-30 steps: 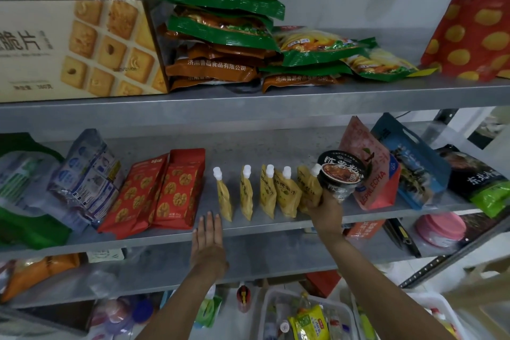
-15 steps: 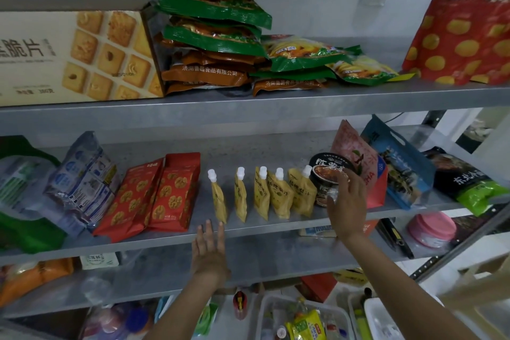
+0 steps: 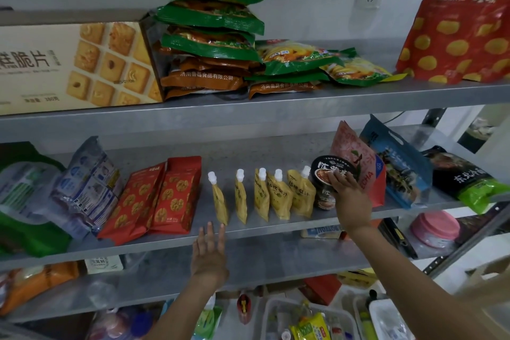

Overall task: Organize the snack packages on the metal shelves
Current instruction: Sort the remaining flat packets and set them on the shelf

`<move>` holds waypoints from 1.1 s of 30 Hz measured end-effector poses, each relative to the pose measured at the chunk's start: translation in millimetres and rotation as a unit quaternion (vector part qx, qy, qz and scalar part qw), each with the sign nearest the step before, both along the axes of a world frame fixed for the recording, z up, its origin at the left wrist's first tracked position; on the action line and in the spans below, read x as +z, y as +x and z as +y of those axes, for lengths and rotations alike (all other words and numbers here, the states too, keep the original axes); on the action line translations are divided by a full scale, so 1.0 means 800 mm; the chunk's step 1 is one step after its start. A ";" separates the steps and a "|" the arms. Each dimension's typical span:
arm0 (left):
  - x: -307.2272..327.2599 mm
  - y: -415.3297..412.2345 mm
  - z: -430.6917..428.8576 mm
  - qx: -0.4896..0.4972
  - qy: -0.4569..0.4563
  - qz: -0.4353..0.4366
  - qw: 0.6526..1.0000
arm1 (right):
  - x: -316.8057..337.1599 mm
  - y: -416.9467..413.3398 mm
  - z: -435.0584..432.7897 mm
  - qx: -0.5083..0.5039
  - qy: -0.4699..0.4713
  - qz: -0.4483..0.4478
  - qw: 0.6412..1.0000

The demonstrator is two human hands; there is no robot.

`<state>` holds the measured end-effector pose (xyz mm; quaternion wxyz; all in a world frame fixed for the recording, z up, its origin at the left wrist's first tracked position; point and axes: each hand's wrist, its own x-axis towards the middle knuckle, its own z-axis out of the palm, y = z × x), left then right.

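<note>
On the middle shelf (image 3: 248,232) our right hand (image 3: 349,199) lies against the black bowl (image 3: 325,175), which stands tipped on its side with its printed lid facing outward, near the shelf's right end. The fingers are spread and fairly straight across the lid, pressing on it rather than wrapping it; we cannot tell where the thumb sits. The bowl touches the pink pouch (image 3: 356,150) leaning behind it, and a blue bag (image 3: 397,165) and a black-and-green bag (image 3: 469,178) lean further towards the right end.

Just left of the bowl, five yellow spout pouches (image 3: 277,196) stand upright in a row near the front edge, the three on the right packed close together and the two on the left spaced apart. Our left hand (image 3: 209,254) is held wide, fingers straight, at the front edge below the leftmost pouch; the fingertips are just beside its base, and we cannot tell whether they touch. It holds nothing.

Further left, two red cookie bags (image 3: 168,196) lie side by side, then a clear-wrapped pack (image 3: 88,185) and a green bag (image 3: 27,229) at the left end.

On the top shelf (image 3: 276,107) a biscuit box (image 3: 77,63) sits at the left, stacked green packets (image 3: 212,16) lie in the middle, and a red dotted bag (image 3: 463,25) stands at the right end
</note>
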<state>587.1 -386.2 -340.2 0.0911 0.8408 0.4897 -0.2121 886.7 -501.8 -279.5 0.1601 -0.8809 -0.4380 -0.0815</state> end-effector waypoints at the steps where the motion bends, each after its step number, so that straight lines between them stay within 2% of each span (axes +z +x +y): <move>1: 0.001 0.000 -0.001 -0.001 0.000 -0.004 1.000 | 0.000 0.000 -0.004 -0.006 -0.005 -0.002 1.000; 6: -0.005 -0.006 -0.007 0.006 0.007 -0.055 0.998 | -0.002 0.001 -0.026 -0.031 -0.024 0.006 0.999; 8: -0.009 -0.011 -0.012 0.007 0.012 -0.080 0.997 | -0.002 -0.003 -0.037 -0.026 0.016 0.023 0.999; 11: -0.010 -0.015 -0.017 0.004 0.019 -0.093 0.995 | -0.014 -0.008 -0.060 -0.004 0.104 -0.001 0.995; 17: -0.008 -0.010 -0.024 0.006 0.007 -0.089 0.996 | -0.015 -0.024 -0.101 0.002 0.178 -0.004 0.984; 21: -0.007 -0.004 -0.047 -0.008 -0.008 -0.096 0.995 | -0.014 -0.039 -0.124 0.034 0.215 0.042 0.975; 24: -0.003 0.005 -0.064 -0.016 -0.040 -0.186 0.982 | -0.003 -0.047 -0.137 0.063 0.245 0.164 0.953; 27: 0.017 0.021 -0.078 0.029 -0.132 -0.339 0.931 | 0.019 -0.057 -0.143 0.105 0.282 0.321 0.898; 29: 0.048 0.034 -0.089 0.075 -0.214 -0.444 0.867 | 0.038 -0.063 -0.142 0.116 0.265 0.382 0.878; 31: 0.081 0.044 -0.099 0.108 -0.286 -0.519 0.798 | 0.055 -0.072 -0.139 0.123 0.229 0.413 0.873; 33: 0.107 0.050 -0.106 0.092 -0.324 -0.546 0.767 | 0.072 -0.084 -0.137 0.138 0.201 0.424 0.872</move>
